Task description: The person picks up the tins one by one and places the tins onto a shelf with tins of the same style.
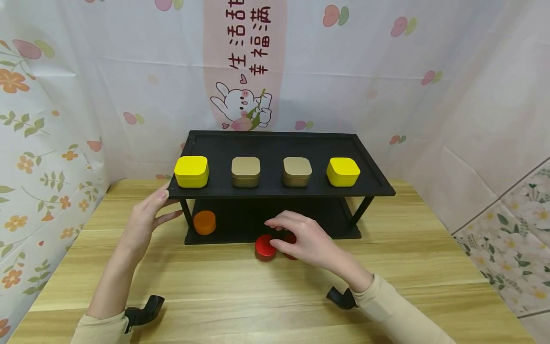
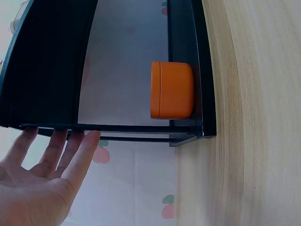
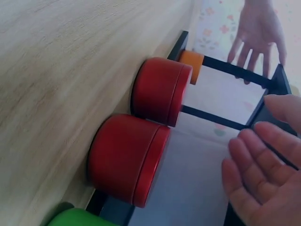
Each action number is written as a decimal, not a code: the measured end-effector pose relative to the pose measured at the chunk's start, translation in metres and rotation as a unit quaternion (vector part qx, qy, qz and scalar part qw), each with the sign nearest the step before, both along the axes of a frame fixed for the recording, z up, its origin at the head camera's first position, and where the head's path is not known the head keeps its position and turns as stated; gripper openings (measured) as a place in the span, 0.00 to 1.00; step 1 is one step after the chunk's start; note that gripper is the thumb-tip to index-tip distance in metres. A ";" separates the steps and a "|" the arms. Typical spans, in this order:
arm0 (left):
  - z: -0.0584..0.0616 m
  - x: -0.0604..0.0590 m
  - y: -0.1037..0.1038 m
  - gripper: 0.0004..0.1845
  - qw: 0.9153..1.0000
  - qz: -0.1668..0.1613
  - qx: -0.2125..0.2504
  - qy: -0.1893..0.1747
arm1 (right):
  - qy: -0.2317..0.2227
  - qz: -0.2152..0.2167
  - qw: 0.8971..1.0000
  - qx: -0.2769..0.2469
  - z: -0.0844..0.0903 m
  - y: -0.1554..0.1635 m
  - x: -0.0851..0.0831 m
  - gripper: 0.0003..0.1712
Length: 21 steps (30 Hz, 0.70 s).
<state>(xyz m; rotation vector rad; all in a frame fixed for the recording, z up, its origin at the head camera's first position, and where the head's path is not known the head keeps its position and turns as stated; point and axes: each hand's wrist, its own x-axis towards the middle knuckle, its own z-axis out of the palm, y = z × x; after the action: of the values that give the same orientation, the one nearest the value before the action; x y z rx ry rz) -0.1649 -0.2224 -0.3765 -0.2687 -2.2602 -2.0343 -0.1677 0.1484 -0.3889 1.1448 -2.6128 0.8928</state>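
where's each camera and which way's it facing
Head: head-worn, facing forward and down at the black two-tier rack; left hand and right hand show.
Left wrist: worn there, facing the rack's left end; left hand shows.
Right wrist: worn there, facing leftward past two red lidded containers; both hands show.
Wrist views share the orange container.

Tabletop [image 1: 240, 296]: light wood grain.
Back sheet [image 1: 150, 91]: white, creased, behind far edge; pink panel [image 1: 277, 52] bears red characters, rabbit drawing [image 1: 240, 101].
Left sheet [image 1: 26, 165]: orange flowers, along left edge.
Right wall [image 1: 477, 114]: pale, floral low down, beyond right edge.
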 end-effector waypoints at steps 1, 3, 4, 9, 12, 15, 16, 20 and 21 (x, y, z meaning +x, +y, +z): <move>0.000 0.000 0.000 0.28 1.000 0.000 0.000 -0.001 | 0.001 -0.009 1.000 0.009 -0.001 -0.001 0.000 0.22; 0.000 0.000 0.000 0.28 1.000 0.000 0.002 -0.001 | 0.004 -0.025 0.999 0.027 -0.002 -0.003 -0.001 0.23; 0.000 0.000 0.000 0.28 1.000 0.000 0.002 -0.001 | 0.000 -0.032 0.999 0.035 -0.003 -0.005 -0.001 0.24; 0.000 0.001 0.000 0.28 1.000 0.000 0.002 0.000 | -0.017 -0.050 0.996 0.072 -0.005 -0.010 -0.004 0.28; 0.000 0.000 0.001 0.29 1.000 -0.001 0.002 0.000 | -0.021 -0.052 0.994 0.091 -0.007 -0.012 -0.005 0.31; 0.000 0.000 0.000 0.29 1.000 -0.001 0.004 0.001 | -0.026 -0.052 0.993 0.106 -0.009 -0.015 -0.007 0.32; 0.000 0.000 0.000 0.29 1.000 -0.001 0.003 0.000 | -0.029 -0.052 0.992 0.108 -0.009 -0.015 -0.008 0.32; 0.000 0.000 0.000 0.29 1.000 0.000 0.002 -0.001 | -0.040 -0.049 0.991 0.118 -0.009 -0.018 -0.009 0.33; 0.000 0.000 0.000 0.29 1.000 0.000 0.001 0.000 | -0.042 -0.049 0.991 0.121 -0.009 -0.019 -0.009 0.33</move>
<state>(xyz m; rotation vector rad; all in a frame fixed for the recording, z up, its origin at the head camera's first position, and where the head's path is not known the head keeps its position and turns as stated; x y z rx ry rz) -0.1652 -0.2228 -0.3767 -0.2684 -2.2578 -2.0375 -0.1763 0.1294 -0.3980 1.0387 -2.8819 0.6321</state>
